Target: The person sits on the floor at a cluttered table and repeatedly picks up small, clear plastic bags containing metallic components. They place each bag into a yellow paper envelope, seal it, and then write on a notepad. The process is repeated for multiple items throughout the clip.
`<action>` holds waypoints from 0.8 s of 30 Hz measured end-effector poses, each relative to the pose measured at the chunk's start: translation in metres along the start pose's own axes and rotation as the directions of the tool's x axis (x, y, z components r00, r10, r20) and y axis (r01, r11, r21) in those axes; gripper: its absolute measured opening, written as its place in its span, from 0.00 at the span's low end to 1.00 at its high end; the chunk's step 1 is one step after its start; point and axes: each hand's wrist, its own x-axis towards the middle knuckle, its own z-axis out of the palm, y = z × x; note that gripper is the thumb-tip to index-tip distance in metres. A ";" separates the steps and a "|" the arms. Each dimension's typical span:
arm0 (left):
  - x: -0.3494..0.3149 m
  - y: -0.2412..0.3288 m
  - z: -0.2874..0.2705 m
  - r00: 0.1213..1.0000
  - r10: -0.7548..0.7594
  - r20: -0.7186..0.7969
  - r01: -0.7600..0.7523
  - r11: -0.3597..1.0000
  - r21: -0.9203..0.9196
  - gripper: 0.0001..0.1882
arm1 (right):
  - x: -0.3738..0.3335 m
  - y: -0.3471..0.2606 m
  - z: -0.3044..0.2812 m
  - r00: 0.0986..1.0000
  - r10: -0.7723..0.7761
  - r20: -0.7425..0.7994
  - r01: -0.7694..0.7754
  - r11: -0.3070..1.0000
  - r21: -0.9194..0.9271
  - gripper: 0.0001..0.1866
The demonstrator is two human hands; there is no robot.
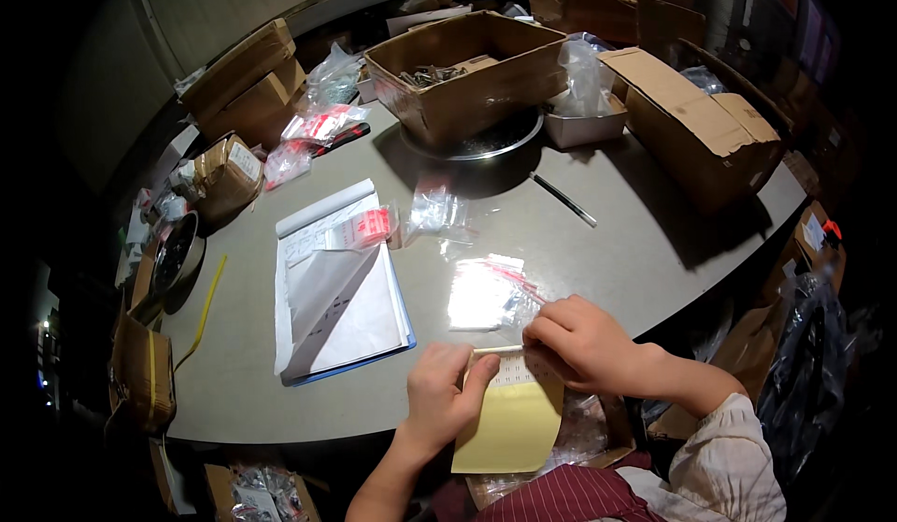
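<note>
At the table's near edge, both hands are on a label sheet [507, 424] with yellow backing and a white strip of small printed labels at its top. My left hand [441, 393] is closed on the sheet's upper left, thumb pressed on the front. My right hand [581, 344] is closed at the upper right corner, its fingertips partly hidden. The top edge looks folded over between the hands. Just beyond them lies a stack of clear zip bags [486, 293] with red strips and white glare on them.
Left of the hands lies a clipboard [404, 321] with papers and a small bag. A pen [562, 200] lies farther right. Cardboard boxes [467, 92] stand at the back, one on a round metal bowl [500, 145]. A yellow strap [210, 302] and a dark bowl [192, 251] are at left.
</note>
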 end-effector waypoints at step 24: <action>0.010 0.004 0.002 0.951 0.240 0.193 -0.265 0.958 0.111 0.10 | 0.042 0.046 -0.029 0.793 0.385 0.472 -0.422 0.906 -0.030 0.15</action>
